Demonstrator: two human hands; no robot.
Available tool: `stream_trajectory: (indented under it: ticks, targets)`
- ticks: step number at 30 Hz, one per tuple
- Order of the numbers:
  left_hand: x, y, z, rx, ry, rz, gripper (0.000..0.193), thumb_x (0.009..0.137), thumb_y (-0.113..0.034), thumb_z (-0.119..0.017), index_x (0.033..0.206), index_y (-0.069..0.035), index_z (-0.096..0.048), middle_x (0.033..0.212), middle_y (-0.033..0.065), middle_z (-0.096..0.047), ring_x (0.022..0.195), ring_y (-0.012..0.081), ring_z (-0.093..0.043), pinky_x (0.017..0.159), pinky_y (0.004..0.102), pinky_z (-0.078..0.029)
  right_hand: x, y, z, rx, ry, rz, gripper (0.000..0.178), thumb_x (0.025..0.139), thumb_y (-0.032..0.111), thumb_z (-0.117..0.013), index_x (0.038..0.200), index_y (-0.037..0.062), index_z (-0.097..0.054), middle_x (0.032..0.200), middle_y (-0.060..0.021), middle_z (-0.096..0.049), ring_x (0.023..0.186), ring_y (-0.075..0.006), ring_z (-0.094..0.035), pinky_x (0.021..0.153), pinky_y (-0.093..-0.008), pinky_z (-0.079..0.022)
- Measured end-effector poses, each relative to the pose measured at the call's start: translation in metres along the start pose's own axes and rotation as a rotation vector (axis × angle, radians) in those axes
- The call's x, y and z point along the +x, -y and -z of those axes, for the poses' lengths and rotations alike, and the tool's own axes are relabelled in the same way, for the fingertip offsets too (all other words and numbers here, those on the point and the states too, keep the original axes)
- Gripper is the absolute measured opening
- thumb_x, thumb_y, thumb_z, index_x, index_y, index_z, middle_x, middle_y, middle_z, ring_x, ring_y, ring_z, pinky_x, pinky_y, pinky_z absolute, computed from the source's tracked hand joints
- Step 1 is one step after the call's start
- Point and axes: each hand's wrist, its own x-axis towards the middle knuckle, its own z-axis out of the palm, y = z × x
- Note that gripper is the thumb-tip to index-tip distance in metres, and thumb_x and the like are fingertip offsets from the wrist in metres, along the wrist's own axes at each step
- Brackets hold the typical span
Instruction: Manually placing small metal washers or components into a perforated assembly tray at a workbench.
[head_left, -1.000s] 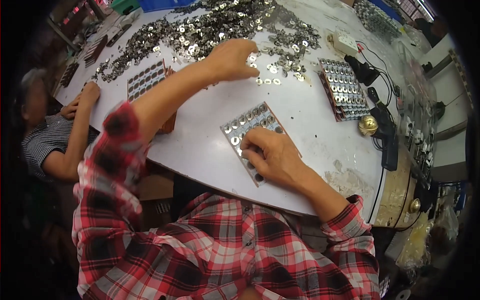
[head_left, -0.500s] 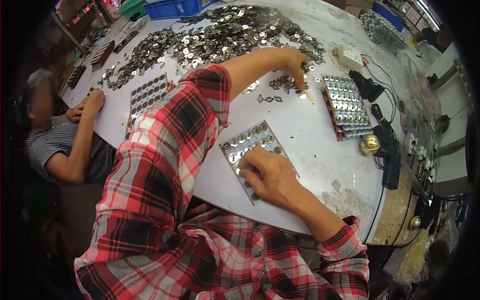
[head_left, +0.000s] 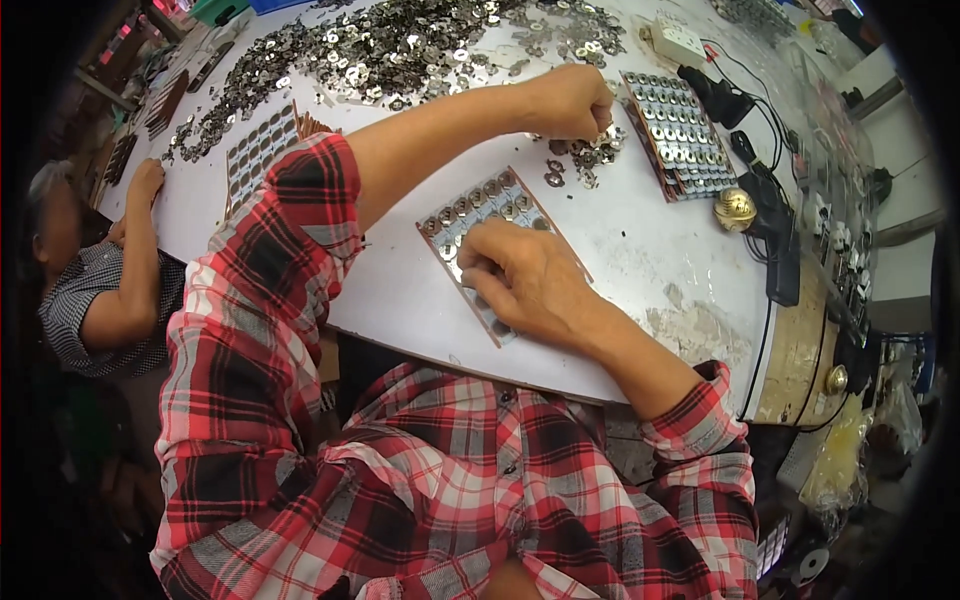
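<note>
Head view shows us a brown tray (head_left: 478, 215) with rows of round pockets, many filled with small silvery metal discs, lying on the white table (head_left: 640, 240) just in front of us. Our right hand (head_left: 520, 275) rests flat on the near part of this tray, fingers curled down onto the pockets; we cannot tell whether it holds a disc. Our left hand (head_left: 572, 100) reaches across to the far right of the tray, closed into a loose fist over a small scatter of discs (head_left: 585, 160), fingertips pinched down among them.

Just right of that scatter lies a second tray (head_left: 678, 135), its pockets fully filled. A small brass-coloured bell-shaped thing (head_left: 735, 208) stands near it, beside black cables (head_left: 770, 215) and a white power strip (head_left: 678, 42) farther off. A large heap of loose metal parts (head_left: 400, 45) covers the far side of the table. To the far left lies another filled tray (head_left: 262, 150). At the left edge another person (head_left: 100, 290) in a checked shirt sits with a hand on the table.
</note>
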Motion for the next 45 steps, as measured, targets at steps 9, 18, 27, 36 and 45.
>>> stream_trajectory:
  ticks: [9,18,27,36,45]
  targets:
    - [-0.05,-0.001,0.015,0.504,-0.166,0.02,0.019,0.08,-0.006,-0.07,0.099,-0.003,-0.07,0.107,0.0139,-0.065,0.102,0.0359,-0.066,0.084,0.0475,-0.054,0.017,-0.039,0.048,-0.335,-0.358,0.078,0.016,0.09,-0.001,-0.066,0.105,0.0035,-0.071,0.094,-0.0077,-0.07,0.075,-0.0182,-0.067,0.067,-0.0312,-0.054]
    - [-0.098,-0.008,0.01,0.604,-0.165,-0.012,0.034,0.083,-0.014,-0.074,0.116,-0.004,-0.071,0.131,0.0155,-0.064,0.12,0.0333,-0.061,0.102,0.0442,-0.05,0.002,-0.076,0.107,-0.559,-0.285,-0.131,0.021,0.085,0.0,-0.066,0.103,0.0032,-0.074,0.096,-0.0078,-0.075,0.079,-0.0199,-0.068,0.076,-0.0312,-0.054]
    - [-0.122,-0.02,-0.022,0.246,-0.392,-0.185,0.022,0.082,-0.009,-0.072,0.104,-0.005,-0.074,0.123,0.0148,-0.067,0.119,0.0307,-0.062,0.1,0.044,-0.049,-0.007,-0.035,0.128,-0.475,-0.052,-0.324,0.008,0.081,0.004,-0.064,0.089,0.0016,-0.066,0.087,-0.0006,-0.061,0.073,-0.0103,-0.056,0.065,-0.0258,-0.044]
    - [-0.175,-0.071,-0.028,0.297,-0.534,-0.112,0.03,0.08,-0.004,-0.076,0.109,-0.003,-0.069,0.13,0.0151,-0.065,0.126,0.0362,-0.058,0.103,0.0468,-0.048,0.001,-0.046,0.078,-0.31,-0.186,-0.037,0.016,0.092,-0.001,-0.069,0.108,0.0013,-0.073,0.09,-0.0009,-0.069,0.077,-0.0072,-0.059,0.07,-0.0238,-0.049]
    - [-0.246,-0.099,-0.076,0.197,-0.785,0.01,0.029,0.071,-0.002,-0.079,0.099,0.0,-0.069,0.102,0.0124,-0.069,0.098,0.0328,-0.067,0.089,0.0466,-0.051,-0.002,-0.02,0.089,-0.285,0.113,-0.282,0.02,0.09,0.002,-0.072,0.11,0.0014,-0.073,0.088,0.0012,-0.068,0.079,-0.0056,-0.058,0.073,-0.0232,-0.047]
